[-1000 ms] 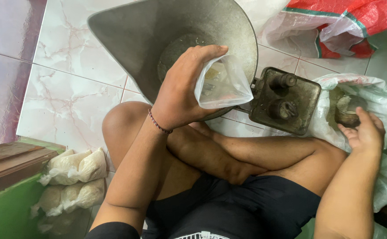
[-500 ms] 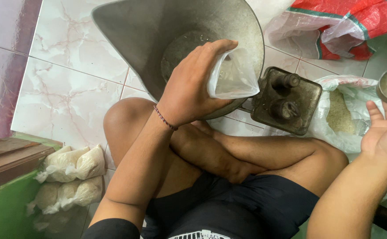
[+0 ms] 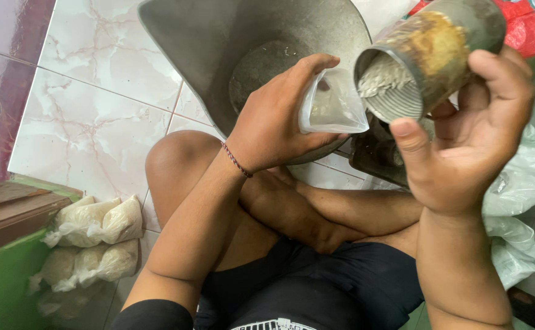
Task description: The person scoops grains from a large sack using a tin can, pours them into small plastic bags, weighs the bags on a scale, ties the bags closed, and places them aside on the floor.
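Here the right hand (image 3: 463, 146) tilts a tin can (image 3: 426, 55) just beside the plastic bag (image 3: 331, 104).

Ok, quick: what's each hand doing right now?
Left hand: closed, holding the clear plastic bag open.
Right hand: closed on the tilted metal can of grain.

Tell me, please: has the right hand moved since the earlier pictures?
Yes. The right hand has come up from the white sack and left toward the metal pan, now tilting a rusty can at the small clear bag.
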